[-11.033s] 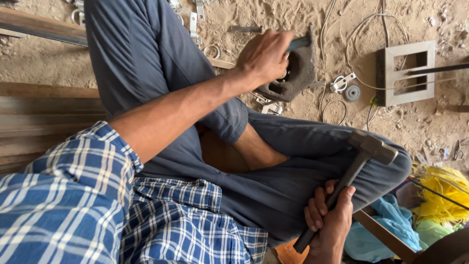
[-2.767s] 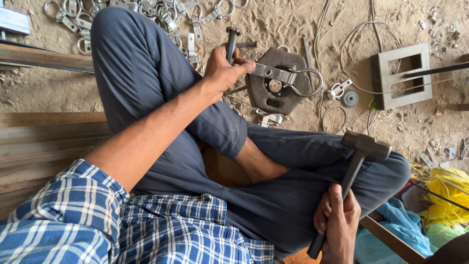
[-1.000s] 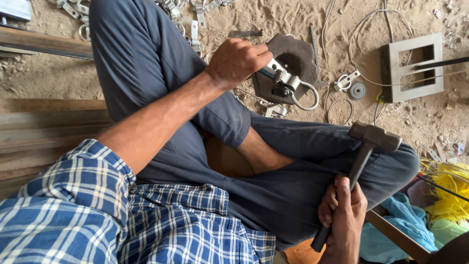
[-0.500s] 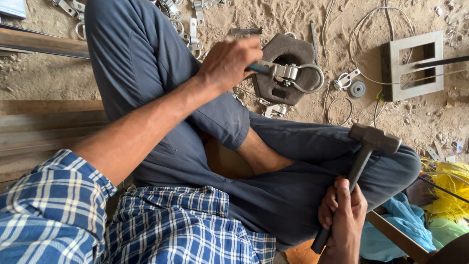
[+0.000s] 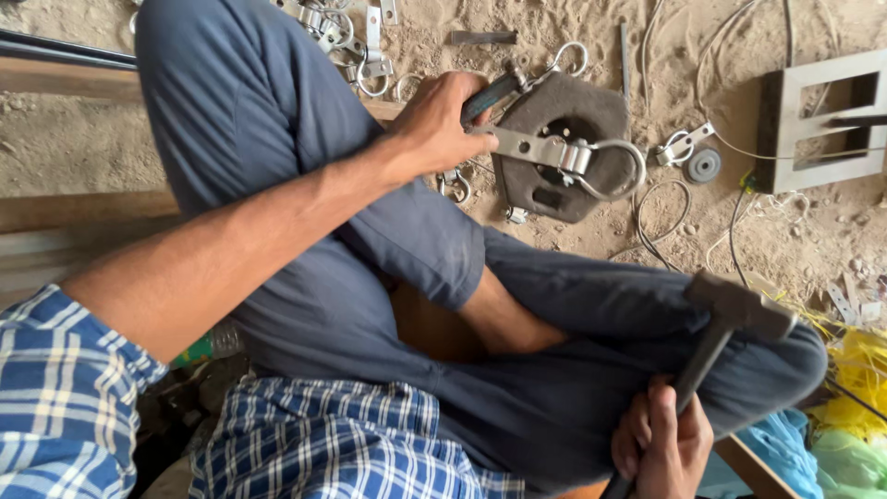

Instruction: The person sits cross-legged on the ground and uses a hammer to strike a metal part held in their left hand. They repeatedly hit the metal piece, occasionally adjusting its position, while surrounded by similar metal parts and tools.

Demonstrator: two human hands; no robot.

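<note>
While the left hand (image 5: 439, 125) is closing its fingers (image 5: 462, 92) around a dark punch (image 5: 490, 92) and pinning a metal clasp (image 5: 564, 157) just beyond them on the iron block (image 5: 591, 102), the right hand (image 5: 661, 448) is gripping the hammer (image 5: 730, 319) handle, with the head poised above its fingers.

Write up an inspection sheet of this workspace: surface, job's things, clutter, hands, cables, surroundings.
Surface: sandy ground, person seated cross-legged on it.
Job's things: metal strap with ring lying across a dark metal block; hammer raised over the knee.
Clutter: loose metal rings and brackets, a small round disc, a flat metal bar.
Hands: left hand grips the strap's end and a dark rod; right hand grips the hammer handle.
Cables: thin wires looping on the sand.
Surroundings: rectangular metal frame, yellow bundle, wooden planks.
</note>
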